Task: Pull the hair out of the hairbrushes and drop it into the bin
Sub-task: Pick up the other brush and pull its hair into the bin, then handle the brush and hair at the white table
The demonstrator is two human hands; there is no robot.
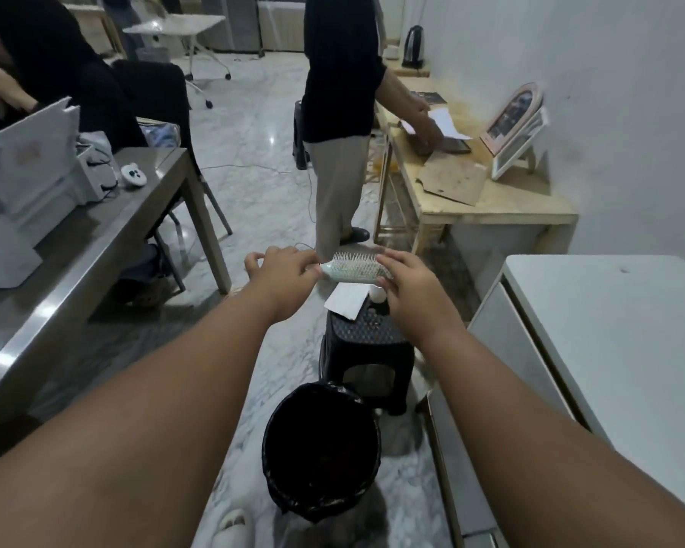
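The left hand [283,270] pinched one end of a pale hairbrush [352,268] and the right hand [408,282] curled its fingers round the other end. They held it bristles up in the air, out over a black stool [372,334]. The black-lined bin [325,388] stood on the floor nearer the person, not under the brush. Any hair in the bristles was too fine to make out. Strands plucked there would likely have fallen on the stool or the floor. The light pinch might also have let the brush slip.
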